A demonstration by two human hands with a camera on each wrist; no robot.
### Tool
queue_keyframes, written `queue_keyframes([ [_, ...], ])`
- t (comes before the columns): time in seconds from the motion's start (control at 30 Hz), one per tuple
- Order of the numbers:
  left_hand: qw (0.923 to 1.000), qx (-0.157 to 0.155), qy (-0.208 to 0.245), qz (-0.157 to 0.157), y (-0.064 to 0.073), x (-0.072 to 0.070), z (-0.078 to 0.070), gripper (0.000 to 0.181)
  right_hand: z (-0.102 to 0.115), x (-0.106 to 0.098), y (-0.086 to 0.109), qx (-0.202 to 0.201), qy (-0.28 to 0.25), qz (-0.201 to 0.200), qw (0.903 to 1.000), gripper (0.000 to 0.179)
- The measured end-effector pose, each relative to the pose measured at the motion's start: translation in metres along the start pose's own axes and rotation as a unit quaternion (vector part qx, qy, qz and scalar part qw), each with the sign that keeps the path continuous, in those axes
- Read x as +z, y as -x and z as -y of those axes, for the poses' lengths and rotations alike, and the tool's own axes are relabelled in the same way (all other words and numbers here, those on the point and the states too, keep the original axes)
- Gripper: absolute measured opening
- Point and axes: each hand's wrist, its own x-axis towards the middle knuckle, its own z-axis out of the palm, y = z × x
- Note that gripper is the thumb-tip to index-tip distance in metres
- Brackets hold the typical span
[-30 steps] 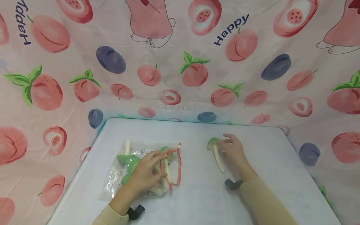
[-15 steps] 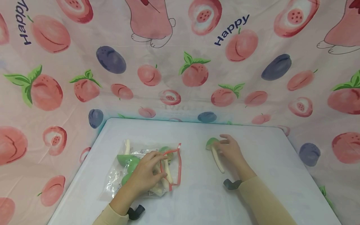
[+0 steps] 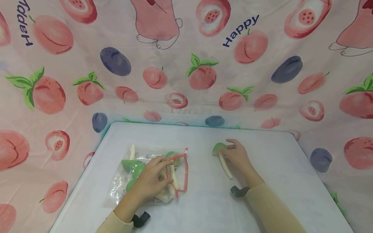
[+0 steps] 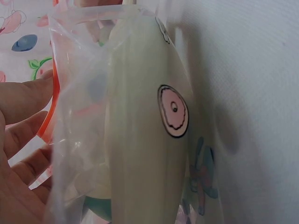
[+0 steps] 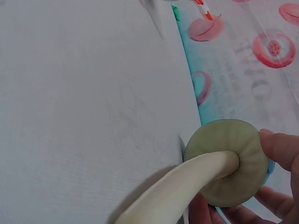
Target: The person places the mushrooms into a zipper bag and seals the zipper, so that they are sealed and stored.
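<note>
A toy mushroom (image 3: 225, 166) with a green cap and a long cream stem is at the right of the table. My right hand (image 3: 240, 158) pinches it by the cap, and in the right wrist view the pale underside of the cap (image 5: 250, 172) faces the camera. To the left lies a clear zip bag (image 3: 115, 189) with a red-edged mouth, holding several more green and cream mushrooms (image 3: 137, 171). My left hand (image 3: 151, 178) lies over this bag and holds its open mouth between thumb and fingers. Bag film and a pale stem (image 4: 140, 116) fill the left wrist view.
The white table (image 3: 204, 200) ends at a far edge against a cloth wall (image 3: 180, 48) printed with peaches. A black wrist mount (image 3: 141, 220) sits at the left wrist, and another black mount (image 3: 239, 191) at the right.
My right hand has shifted slightly left with the mushroom, and its cap has tilted a little. The left hand and the bag have stayed in place.
</note>
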Motion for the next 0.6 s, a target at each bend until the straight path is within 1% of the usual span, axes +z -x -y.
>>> queue_keyframes([
  [0.4, 1.0, 0.005, -0.003, -0.004, -0.0007, 0.0009, 0.0004, 0.062, 0.0009, -0.0015, 0.003, 0.005, -0.008, -0.013, 0.9999, 0.073],
  [0.6, 1.0, 0.004, -0.004, -0.004, -0.0005, 0.0007, 0.0004, 0.061, 0.0019, -0.0037, 0.0055, 0.001, -0.017, -0.013, 0.9998, 0.074],
])
